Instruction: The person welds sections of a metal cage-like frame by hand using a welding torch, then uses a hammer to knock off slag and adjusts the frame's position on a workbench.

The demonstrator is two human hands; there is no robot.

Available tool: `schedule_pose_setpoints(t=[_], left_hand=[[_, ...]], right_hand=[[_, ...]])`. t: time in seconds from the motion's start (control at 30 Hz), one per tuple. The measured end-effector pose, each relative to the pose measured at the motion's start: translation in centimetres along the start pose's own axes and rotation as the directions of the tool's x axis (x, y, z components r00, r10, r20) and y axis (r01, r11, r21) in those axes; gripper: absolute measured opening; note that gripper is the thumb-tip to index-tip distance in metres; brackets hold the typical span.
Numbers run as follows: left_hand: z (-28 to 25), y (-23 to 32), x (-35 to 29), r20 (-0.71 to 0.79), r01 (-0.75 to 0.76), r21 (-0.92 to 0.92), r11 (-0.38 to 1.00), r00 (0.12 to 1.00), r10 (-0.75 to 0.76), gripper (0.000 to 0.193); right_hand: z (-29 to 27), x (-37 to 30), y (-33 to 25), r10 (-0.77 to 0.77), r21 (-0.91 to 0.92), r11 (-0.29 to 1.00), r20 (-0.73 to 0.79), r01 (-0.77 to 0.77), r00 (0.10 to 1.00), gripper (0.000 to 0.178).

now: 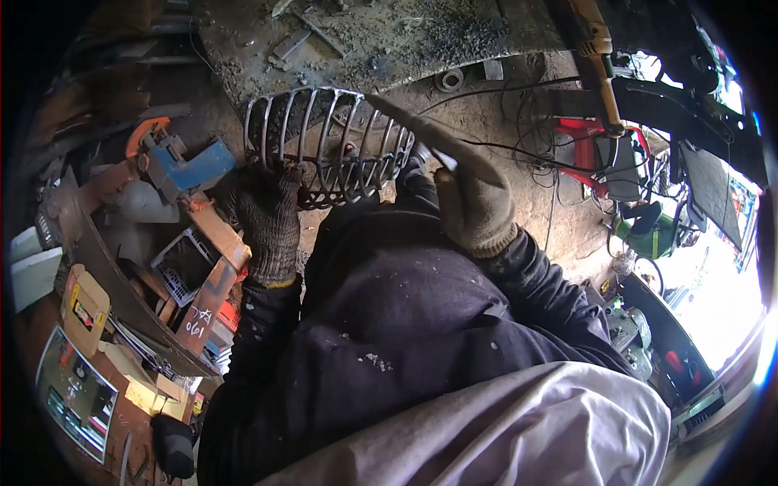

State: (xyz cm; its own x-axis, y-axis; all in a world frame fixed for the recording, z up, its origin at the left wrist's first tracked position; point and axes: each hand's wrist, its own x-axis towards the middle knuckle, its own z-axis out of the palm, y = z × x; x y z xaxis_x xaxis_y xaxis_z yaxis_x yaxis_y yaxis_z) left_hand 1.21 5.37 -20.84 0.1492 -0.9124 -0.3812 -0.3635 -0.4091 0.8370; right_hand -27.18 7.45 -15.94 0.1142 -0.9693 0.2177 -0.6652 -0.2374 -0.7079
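Note:
A basket-like rack of bent metal rods (333, 104) stands in front of my body, just short of the workbench edge. My left hand (271, 206), in a dark knitted glove, is closed on the rack's lower left side; the fingertips are partly hidden. My right hand (480, 206), in a lighter grey-brown glove, is closed around a long tapered grey tool (413, 125). The tool slants up and left, its tip by the rack's upper right rim. Whether tip and rim touch, I cannot tell; the exact kind of tool is unclear.
The dirty metal workbench (381, 40) holds grit and scraps. A power tool (598, 49) hangs at the upper right, near cables and a red stool (579, 150). Left are a blue clamp-like device (194, 168) and a plastic crate (182, 263). A metal ring (449, 78) lies beyond the rack.

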Motion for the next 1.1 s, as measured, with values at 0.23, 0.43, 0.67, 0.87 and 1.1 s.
schedule_pose_setpoints(t=[0.23, 0.43, 0.67, 0.87, 1.1], left_hand=[[0.0, 0.9, 0.2, -0.002, -0.081, 0.170, 0.982, 0.997, 0.083, 0.045], [0.1, 1.0, 0.0, -0.009, -0.111, 0.176, 0.978, 0.993, 0.115, 0.039], [-0.1, -2.2, 0.8, -0.019, -0.063, -0.238, 0.969, 0.998, 0.061, 0.038], [-0.5, -5.3, 1.5, 0.019, -0.093, -0.315, 0.944, 0.994, 0.104, 0.035], [-0.4, -4.6, 1.2, -0.020, -0.082, -0.278, 0.957, 0.997, 0.079, 0.037]], right_hand=[[0.0, 0.0, -0.3, 0.084, -0.041, 0.996, 0.054, -0.082, 0.995, 0.035], [-0.3, -0.1, -1.0, 0.154, -0.103, 0.984, 0.062, -0.148, 0.986, 0.033], [-0.1, 0.4, -1.0, 0.108, -0.051, 0.993, -0.010, -0.108, 0.994, 0.030], [-0.1, 0.1, -0.8, 0.125, -0.097, 0.988, 0.048, -0.120, 0.991, 0.031], [-0.1, -0.1, -0.2, 0.090, -0.113, 0.990, 0.056, -0.084, 0.994, 0.033]])
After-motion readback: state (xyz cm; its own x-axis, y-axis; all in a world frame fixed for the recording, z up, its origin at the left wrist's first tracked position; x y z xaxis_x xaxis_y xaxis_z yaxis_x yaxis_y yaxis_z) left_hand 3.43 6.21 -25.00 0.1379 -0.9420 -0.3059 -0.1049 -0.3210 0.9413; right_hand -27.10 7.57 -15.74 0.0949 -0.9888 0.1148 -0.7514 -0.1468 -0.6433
